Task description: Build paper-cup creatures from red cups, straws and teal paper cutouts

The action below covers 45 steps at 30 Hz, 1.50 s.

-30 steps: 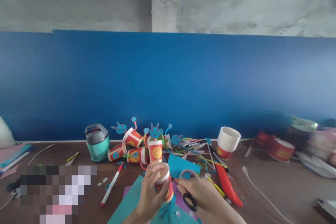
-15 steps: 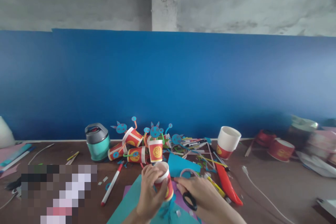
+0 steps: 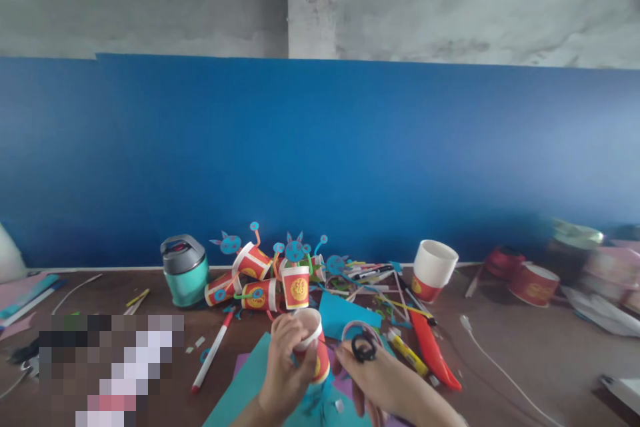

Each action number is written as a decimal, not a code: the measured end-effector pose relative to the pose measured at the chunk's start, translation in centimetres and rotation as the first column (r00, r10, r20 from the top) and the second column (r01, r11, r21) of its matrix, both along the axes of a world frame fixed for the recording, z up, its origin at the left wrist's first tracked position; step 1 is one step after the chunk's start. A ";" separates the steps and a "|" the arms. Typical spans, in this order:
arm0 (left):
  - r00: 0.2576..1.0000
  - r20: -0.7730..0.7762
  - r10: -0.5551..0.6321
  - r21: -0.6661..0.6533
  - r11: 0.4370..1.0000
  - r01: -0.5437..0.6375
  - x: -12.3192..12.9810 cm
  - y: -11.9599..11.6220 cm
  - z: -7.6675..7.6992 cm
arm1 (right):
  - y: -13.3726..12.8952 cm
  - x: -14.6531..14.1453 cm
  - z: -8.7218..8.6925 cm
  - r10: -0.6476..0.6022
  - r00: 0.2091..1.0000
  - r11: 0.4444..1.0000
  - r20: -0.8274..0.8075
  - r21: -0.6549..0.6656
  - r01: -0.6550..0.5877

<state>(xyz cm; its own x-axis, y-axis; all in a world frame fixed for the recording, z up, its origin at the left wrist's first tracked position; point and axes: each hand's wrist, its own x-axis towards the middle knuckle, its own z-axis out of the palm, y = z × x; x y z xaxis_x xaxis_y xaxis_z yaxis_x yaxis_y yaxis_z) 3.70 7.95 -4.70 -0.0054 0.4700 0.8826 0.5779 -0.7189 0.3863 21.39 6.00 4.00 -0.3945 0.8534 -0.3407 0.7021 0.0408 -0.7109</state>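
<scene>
My left hand (image 3: pixel 284 370) is closed round a red and white paper cup (image 3: pixel 323 363), with its fingers over the rim and thumb on the near side. The cup stands upright, mouth up. Black-handled scissors (image 3: pixel 364 347) are in my right hand (image 3: pixel 385 380), and the blade end points left at the cup's side. Whether the tip touches the cup I cannot tell. Beneath both hands lie a teal paper sheet (image 3: pixel 245 383) and bits of cut paper (image 3: pixel 339 405). A tape roll (image 3: pixel 353 328) sits just behind my right hand.
Several decorated cups (image 3: pixel 260 295) are piled behind my hands. A teal flask (image 3: pixel 187 283) stands left of them, near a red-capped marker (image 3: pixel 213 350). On the right are a yellow glue stick (image 3: pixel 407 352), a red cutter (image 3: pixel 435 350), stacked cups (image 3: pixel 435 267) and a white cable (image 3: pixel 495 367).
My right hand has turned, so the scissors' handles now show higher and above it. The left hand and the cup have barely moved.
</scene>
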 end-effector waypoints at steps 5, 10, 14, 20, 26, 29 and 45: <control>1.000 -0.002 -0.009 0.019 1.000 0.009 0.0 0.1 -0.2 | 0.5 0.0 -0.3 0.000 0.996 0.977 -0.091 -0.214 -0.020; 0.999 -0.012 -0.043 -0.023 0.999 0.043 0.1 -0.3 0.5 | -1.7 -0.5 0.7 -0.033 0.968 0.901 0.248 0.428 -0.078; 0.998 -0.017 -0.052 -0.025 0.998 0.052 0.2 -0.6 0.7 | -1.4 -0.8 0.4 -0.050 0.993 0.988 0.106 0.148 0.034; 0.998 -0.035 -0.044 -0.064 0.997 0.042 0.2 -0.5 0.7 | 1.0 0.2 0.1 -0.027 0.970 0.930 -0.241 -0.362 -0.064; 0.998 -0.026 -0.057 -0.075 0.996 0.055 0.3 -0.5 0.8 | -1.0 -0.5 -0.5 0.003 0.968 0.875 0.249 0.469 -0.123; 0.998 -0.030 -0.057 -0.069 0.996 0.055 0.3 -0.6 0.8 | -0.7 -0.8 -0.7 0.057 0.982 0.940 0.181 0.323 -0.114; 0.999 -0.017 -0.038 -0.069 0.997 0.037 0.3 -0.5 1.0 | -0.2 -0.8 -1.4 -0.005 0.998 0.963 0.069 0.269 -0.014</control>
